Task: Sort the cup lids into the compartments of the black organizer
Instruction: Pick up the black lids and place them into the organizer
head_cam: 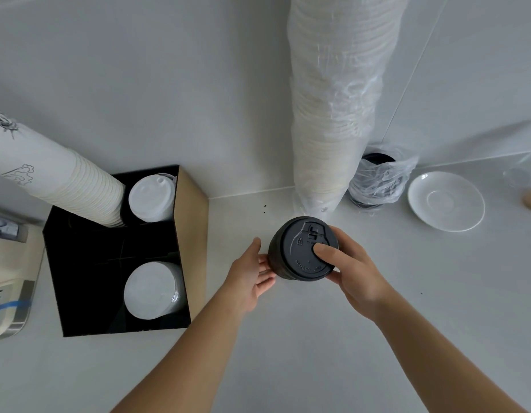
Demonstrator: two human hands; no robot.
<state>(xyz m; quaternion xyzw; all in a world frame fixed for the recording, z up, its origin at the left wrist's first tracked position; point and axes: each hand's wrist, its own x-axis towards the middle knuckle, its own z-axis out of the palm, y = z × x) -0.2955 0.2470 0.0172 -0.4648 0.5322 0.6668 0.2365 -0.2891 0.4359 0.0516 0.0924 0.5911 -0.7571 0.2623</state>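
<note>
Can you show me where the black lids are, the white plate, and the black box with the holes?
black lids [303, 248], head view, on the flat top of the stack.
white plate [419, 201], head view, on its left rim.
black box [54, 254], head view, on its left wall.

Single head-worn wide-angle view, looking steeply down and forward from close above the black organizer [118, 293], which sits lower left; white wall rises behind it.
</note>
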